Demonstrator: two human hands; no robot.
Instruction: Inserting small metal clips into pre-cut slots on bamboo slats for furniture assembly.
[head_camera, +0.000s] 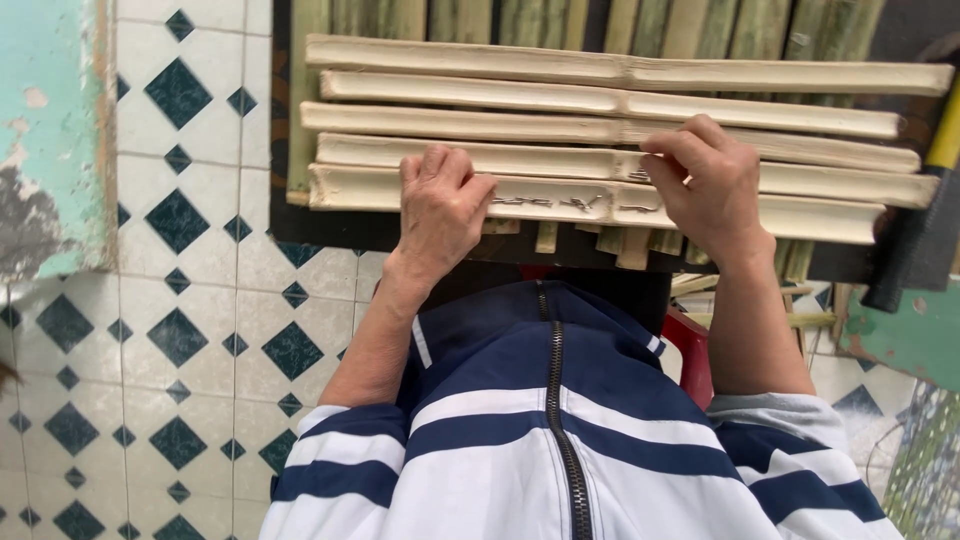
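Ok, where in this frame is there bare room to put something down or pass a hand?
Bare tiled floor lies left of the dark board and the person's sleeve. On the board it is crowded: five pale bamboo slats cover green strips, with the left hand and right hand pressing the near slats. The right edge holds a tool handle.

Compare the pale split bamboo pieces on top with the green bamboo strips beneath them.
The pale split bamboo pieces are wide, cream and lie crosswise; the green bamboo strips are narrow, greenish and run lengthwise beneath. Both hands, the left hand and the right hand, rest on the pale ones only. Both are bamboo.
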